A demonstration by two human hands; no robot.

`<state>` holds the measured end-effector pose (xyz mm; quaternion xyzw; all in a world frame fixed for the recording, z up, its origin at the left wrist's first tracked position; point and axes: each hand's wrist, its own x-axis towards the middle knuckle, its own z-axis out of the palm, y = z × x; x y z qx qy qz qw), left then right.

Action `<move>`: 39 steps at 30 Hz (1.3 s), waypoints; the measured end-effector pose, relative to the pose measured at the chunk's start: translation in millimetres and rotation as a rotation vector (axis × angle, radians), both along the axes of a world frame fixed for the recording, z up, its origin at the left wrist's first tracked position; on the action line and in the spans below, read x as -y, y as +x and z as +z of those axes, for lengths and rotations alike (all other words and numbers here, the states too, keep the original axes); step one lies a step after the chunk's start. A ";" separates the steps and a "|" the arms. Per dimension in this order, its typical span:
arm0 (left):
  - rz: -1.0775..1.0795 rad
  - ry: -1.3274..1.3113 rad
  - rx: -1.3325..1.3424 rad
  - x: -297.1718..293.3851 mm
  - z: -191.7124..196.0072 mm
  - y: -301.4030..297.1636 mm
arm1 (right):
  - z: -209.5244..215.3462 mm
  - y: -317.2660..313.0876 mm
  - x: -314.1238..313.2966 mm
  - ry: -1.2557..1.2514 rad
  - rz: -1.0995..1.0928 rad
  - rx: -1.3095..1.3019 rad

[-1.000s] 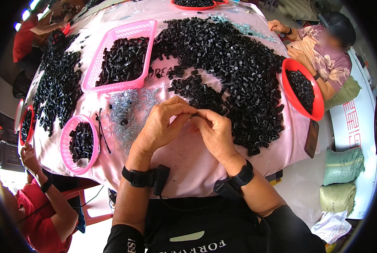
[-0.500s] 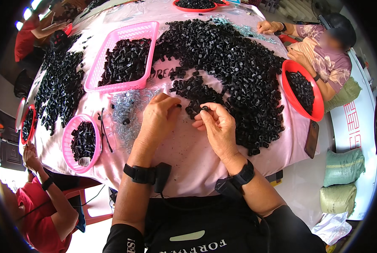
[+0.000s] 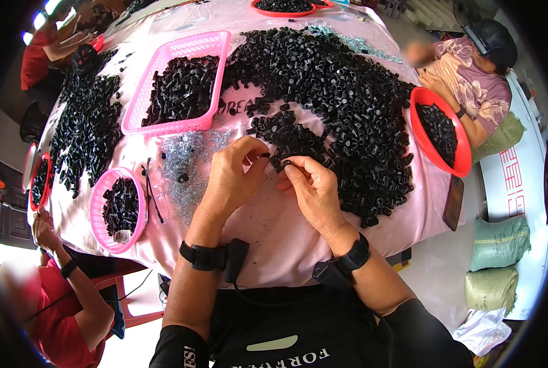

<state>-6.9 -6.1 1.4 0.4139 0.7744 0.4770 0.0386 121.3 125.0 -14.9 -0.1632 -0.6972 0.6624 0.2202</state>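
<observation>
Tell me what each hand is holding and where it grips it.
The right hand pinches a small black cap by its sides between thumb and fingertips. The left hand pinches another small black piece at its fingertips; the exact hold cannot be told.

The counter (image 3: pixel 274 233) wears smooth pink cloth with a faint sheen. At its twelve o'clock lies a heap of matt black plastic caps (image 3: pixel 347 104); at ten, a glossy pink plastic basket (image 3: pixel 182 86); at nine, shiny metal springs (image 3: pixel 185 162).

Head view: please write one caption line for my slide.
Left hand and right hand each pinch a small black cap beside a heap of black caps on a pink table.
</observation>
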 end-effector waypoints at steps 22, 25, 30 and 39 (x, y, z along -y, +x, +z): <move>-0.245 0.108 0.010 -3.2 9.1 5.7 | 10.9 2.9 -1.1 0.005 0.068 -0.028; -0.237 0.126 -0.049 -7.1 13.2 15.6 | 9.9 2.5 -4.0 0.025 0.055 -0.034; -0.211 0.042 -0.118 -8.1 10.1 18.7 | 7.5 0.5 -3.1 0.095 0.024 -0.048; -0.188 0.039 -0.159 -7.4 6.9 15.6 | 4.3 -0.3 -3.1 0.044 0.031 -0.010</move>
